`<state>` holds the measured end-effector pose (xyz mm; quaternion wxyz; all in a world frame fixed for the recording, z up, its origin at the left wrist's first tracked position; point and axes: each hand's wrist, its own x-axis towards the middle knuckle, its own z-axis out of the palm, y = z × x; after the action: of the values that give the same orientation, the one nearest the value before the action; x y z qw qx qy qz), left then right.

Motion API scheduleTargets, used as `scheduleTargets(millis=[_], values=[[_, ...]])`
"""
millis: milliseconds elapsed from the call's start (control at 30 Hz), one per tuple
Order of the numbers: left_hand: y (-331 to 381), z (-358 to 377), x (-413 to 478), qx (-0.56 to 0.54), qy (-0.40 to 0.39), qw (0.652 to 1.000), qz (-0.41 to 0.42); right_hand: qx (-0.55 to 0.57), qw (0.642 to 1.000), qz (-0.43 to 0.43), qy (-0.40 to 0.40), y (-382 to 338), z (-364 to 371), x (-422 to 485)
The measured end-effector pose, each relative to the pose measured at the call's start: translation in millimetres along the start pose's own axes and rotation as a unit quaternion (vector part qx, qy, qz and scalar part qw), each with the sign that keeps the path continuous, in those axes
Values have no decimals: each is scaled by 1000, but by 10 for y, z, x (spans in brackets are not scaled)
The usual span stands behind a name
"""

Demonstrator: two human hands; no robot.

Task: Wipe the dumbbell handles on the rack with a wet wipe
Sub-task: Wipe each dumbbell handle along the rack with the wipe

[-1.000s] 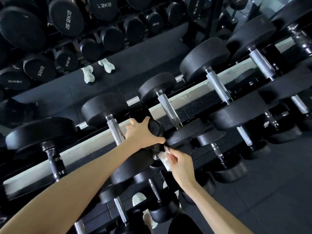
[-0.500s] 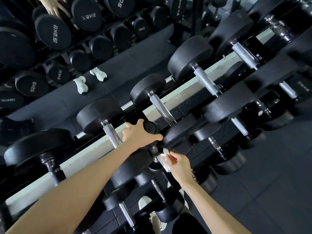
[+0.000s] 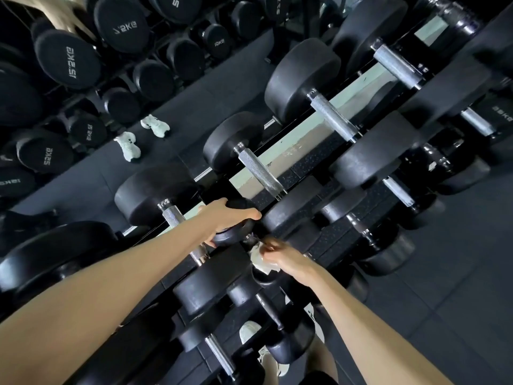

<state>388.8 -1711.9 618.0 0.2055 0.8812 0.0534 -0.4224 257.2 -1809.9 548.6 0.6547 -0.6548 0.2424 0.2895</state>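
On the dumbbell rack (image 3: 330, 237), a small dumbbell (image 3: 236, 235) has its upper head gripped by the left hand (image 3: 224, 218), fingers curled round, likely to stop it rolling. The right hand (image 3: 288, 261) pinches the bunched wet wipe (image 3: 259, 261) at the short handle (image 3: 248, 240) just below.

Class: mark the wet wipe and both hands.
wet wipe (image 3: 261, 261), head view, crumpled middle.
right hand (image 3: 288, 259), head view, back of hand.
left hand (image 3: 223, 218), head view, back, gripping dumbbell (image 3: 236, 235).
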Motion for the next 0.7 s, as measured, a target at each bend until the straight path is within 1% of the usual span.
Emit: scheduleTargets(millis=[100, 233, 300, 400, 500, 700], values=[[28, -19, -43, -5, -20, 1000, -6, 72, 997, -2, -4, 28, 12, -38], [64, -17, -111, -8, -62, 998, -26, 90, 996, -19, 4, 40, -20, -236], [84, -30, -151, 1, -77, 997, -32, 94, 995, -31, 8, 23, -57, -339], [124, -81, -257, 20, -106, 994, -8, 84, 995, -50, -1, -34, -66, -445], [147, -183, -370, 30, -111, 993, 5, 86, 995, -59, 1, -109, -52, -543], [179, -504, -588, 5, -116, 993, -21, 52, 996, -75, -14, -350, -93, -744]])
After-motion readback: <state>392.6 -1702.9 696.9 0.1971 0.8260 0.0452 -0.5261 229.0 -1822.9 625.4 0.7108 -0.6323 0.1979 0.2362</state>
